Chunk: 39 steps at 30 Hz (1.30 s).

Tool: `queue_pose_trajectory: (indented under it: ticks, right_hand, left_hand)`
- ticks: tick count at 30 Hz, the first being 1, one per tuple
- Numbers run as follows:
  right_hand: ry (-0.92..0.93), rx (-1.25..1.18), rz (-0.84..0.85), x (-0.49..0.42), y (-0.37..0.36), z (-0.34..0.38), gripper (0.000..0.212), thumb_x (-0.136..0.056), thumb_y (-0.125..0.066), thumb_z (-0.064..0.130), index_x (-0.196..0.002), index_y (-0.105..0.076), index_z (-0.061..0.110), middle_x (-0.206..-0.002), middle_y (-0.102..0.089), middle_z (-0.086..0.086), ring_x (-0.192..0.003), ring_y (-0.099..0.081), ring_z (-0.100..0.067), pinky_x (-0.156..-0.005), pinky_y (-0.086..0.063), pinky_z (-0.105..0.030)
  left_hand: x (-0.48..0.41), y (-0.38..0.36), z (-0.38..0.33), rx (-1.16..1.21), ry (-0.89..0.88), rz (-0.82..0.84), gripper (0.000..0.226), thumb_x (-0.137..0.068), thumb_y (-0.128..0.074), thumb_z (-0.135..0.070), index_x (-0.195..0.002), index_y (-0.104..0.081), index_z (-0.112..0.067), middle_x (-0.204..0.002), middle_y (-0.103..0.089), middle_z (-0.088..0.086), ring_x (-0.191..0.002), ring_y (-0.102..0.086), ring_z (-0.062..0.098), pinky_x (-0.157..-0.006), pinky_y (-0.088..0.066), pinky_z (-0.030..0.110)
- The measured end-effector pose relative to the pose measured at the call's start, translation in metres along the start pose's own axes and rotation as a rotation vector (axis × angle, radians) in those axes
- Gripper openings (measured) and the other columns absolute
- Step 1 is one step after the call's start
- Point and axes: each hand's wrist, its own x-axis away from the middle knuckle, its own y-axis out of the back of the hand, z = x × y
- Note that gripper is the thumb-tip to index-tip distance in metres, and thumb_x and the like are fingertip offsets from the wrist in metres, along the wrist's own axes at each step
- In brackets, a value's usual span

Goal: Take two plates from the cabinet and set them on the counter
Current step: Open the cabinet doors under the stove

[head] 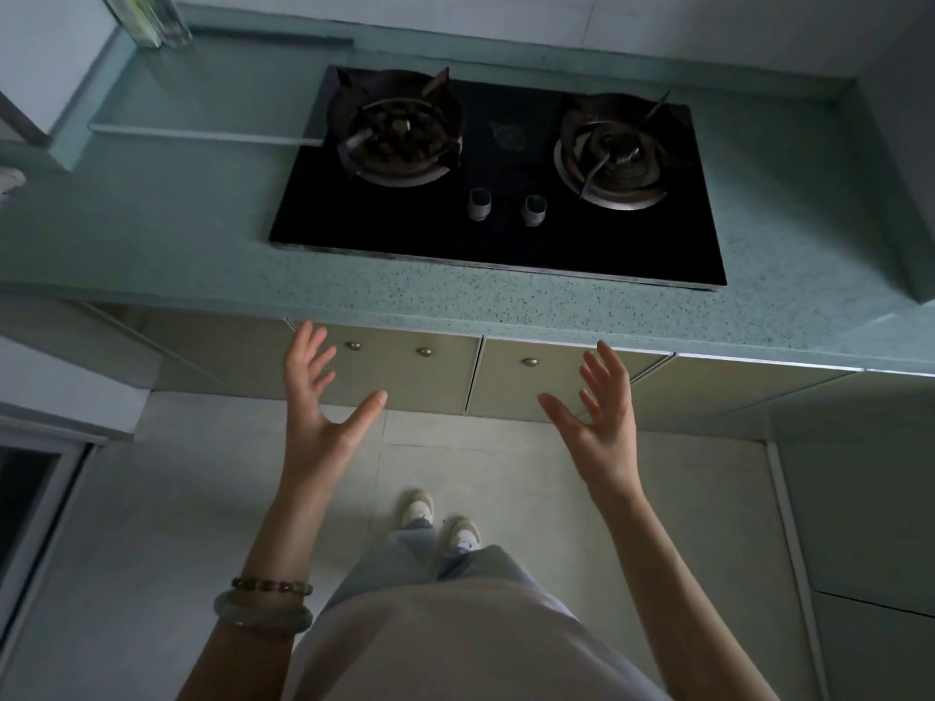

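My left hand (316,397) and my right hand (599,412) are both raised in front of me, palms facing each other, fingers spread, holding nothing. They hover in front of the beige cabinet doors (405,376) under the speckled green counter (455,301). The doors are closed, each with small round metal knobs. No plates are in view.
A black two-burner gas stove (506,235) is set into the counter, with two knobs at its front. A clear glass container (152,17) stands at the far left corner. A white wall block juts in at the right edge. Pale tiled floor lies below me.
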Motion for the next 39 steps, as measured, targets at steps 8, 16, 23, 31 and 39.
queue_pose_trajectory:
  ticks: [8, 16, 23, 31, 39]
  right_hand:
    - [-0.028, 0.006, -0.069, -0.021, -0.025, 0.003, 0.080, -0.074, -0.077, 0.005, -0.141, -0.035, 0.021, -0.134, -0.046, 0.008, -0.130, -0.044, -0.010, -0.105, -0.037, -0.030]
    - [-0.070, 0.014, -0.104, -0.030, -0.061, -0.009, 0.081, -0.073, -0.079, 0.007, -0.139, -0.036, 0.025, -0.129, -0.050, 0.012, -0.128, -0.046, -0.008, -0.104, -0.038, -0.029]
    - [-0.081, 0.016, -0.073, -0.041, -0.062, -0.022, 0.082, -0.073, -0.078, 0.006, -0.141, -0.035, 0.022, -0.132, -0.050, 0.009, -0.129, -0.046, -0.011, -0.106, -0.039, -0.033]
    - [-0.036, 0.004, 0.002, -0.045, -0.060, -0.085, 0.078, -0.073, -0.079, 0.006, -0.134, -0.037, 0.032, -0.132, -0.051, 0.011, -0.127, -0.047, -0.009, -0.106, -0.041, -0.037]
    - [0.143, -0.064, 0.001, -0.066, -0.069, -0.170, 0.077, -0.072, -0.078, 0.017, -0.134, -0.037, 0.035, -0.133, -0.050, 0.017, -0.129, -0.046, -0.007, -0.104, -0.041, -0.030]
  left_hand:
    - [-0.033, 0.005, 0.017, 0.005, 0.038, 0.103, 0.092, -0.070, -0.074, -0.017, -0.146, -0.022, -0.029, -0.147, -0.036, -0.007, -0.131, -0.042, 0.008, -0.109, -0.034, 0.033]
    - [-0.063, 0.016, 0.040, 0.011, 0.063, 0.184, 0.092, -0.069, -0.073, -0.016, -0.145, -0.023, -0.031, -0.145, -0.038, -0.008, -0.131, -0.042, 0.009, -0.110, -0.033, 0.036]
    - [-0.051, 0.007, 0.063, 0.067, 0.140, 0.165, 0.093, -0.066, -0.074, -0.018, -0.145, -0.025, -0.024, -0.143, -0.040, -0.006, -0.130, -0.042, 0.008, -0.109, -0.033, 0.034]
    - [-0.020, -0.023, 0.122, 0.081, 0.098, 0.117, 0.090, -0.064, -0.072, -0.034, -0.142, -0.028, -0.036, -0.145, -0.040, -0.014, -0.132, -0.042, 0.009, -0.109, -0.033, 0.038]
    - [-0.017, -0.058, 0.217, 0.057, -0.084, 0.125, 0.090, -0.066, -0.071, -0.032, -0.143, -0.025, -0.038, -0.148, -0.037, -0.004, -0.134, -0.041, 0.015, -0.110, -0.032, 0.037]
